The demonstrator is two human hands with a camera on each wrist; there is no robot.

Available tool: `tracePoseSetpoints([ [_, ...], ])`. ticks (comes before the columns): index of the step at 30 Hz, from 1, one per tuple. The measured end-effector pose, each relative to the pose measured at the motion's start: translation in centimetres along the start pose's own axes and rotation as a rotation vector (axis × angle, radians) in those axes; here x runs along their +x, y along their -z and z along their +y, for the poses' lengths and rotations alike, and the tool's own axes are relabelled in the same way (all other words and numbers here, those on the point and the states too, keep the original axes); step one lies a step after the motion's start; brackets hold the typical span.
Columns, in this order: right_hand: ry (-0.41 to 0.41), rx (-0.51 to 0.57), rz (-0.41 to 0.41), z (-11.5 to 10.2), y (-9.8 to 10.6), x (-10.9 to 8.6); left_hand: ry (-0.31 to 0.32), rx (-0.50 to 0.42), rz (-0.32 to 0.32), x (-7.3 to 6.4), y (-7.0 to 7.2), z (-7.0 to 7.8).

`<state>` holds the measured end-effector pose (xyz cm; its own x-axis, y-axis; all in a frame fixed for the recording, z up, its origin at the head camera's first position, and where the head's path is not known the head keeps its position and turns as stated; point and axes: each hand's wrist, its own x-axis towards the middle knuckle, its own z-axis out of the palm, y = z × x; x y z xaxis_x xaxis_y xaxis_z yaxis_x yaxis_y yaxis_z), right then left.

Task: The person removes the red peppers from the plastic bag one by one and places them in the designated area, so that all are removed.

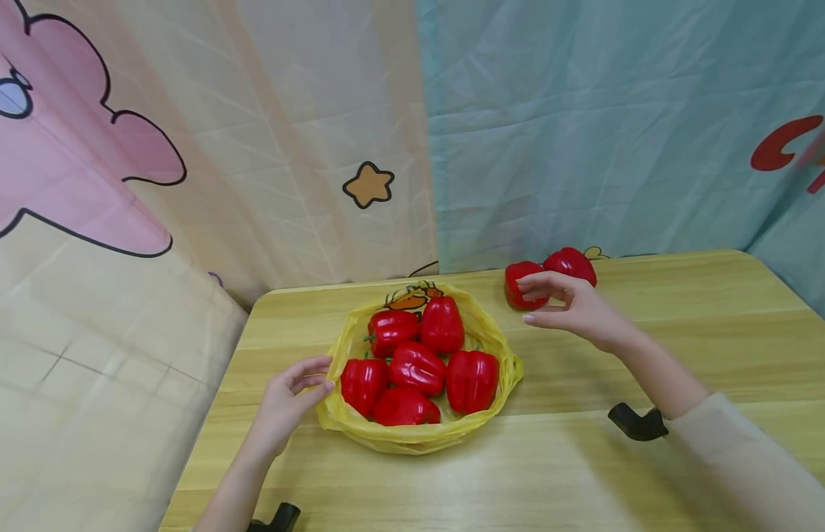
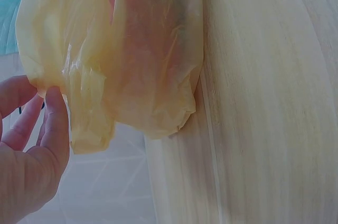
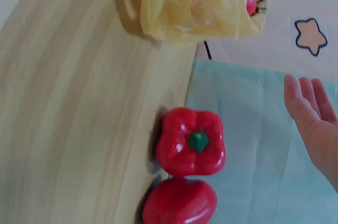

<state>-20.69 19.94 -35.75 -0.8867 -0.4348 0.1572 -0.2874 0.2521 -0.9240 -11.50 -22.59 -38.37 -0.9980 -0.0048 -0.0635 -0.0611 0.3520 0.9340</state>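
A yellow plastic bag (image 1: 419, 442) stands on the table with its mouth wide, holding several red bell peppers (image 1: 418, 367). At the bag's left rim, my left hand (image 1: 289, 403) pinches the thin plastic between thumb and fingers, as the left wrist view shows on the bag's side (image 2: 153, 60). My right hand (image 1: 582, 309), fingers relaxed and holding nothing, hovers right of the bag. Near its fingertips, in the head view, lies a bell pepper (image 1: 514, 284), partly hidden by them. A second bell pepper (image 1: 572, 264) touches it; the right wrist view shows the first one's green stem (image 3: 198, 141).
The wooden table (image 1: 685, 332) ends at a back edge just behind the two loose peppers. A patterned curtain (image 1: 585, 133) hangs behind it. Black curved pieces (image 1: 637, 423) show under the right forearm and beside the left one.
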Motion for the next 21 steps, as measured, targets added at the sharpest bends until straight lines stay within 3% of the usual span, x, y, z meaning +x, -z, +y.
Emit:
tracePoseSetpoints([
  [5,0.001,0.081,-0.087,0.3,-1.2,0.0,-0.005,-0.006,0.0,0.0,0.0,0.1],
  [12,-0.005,0.078,-0.202,0.9,-2.8,0.1,0.001,0.002,-0.004,0.0,-0.1,0.2],
  [21,0.031,0.085,-0.258,0.8,-4.3,0.2,0.001,0.008,-0.01,0.1,-0.1,0.1],
])
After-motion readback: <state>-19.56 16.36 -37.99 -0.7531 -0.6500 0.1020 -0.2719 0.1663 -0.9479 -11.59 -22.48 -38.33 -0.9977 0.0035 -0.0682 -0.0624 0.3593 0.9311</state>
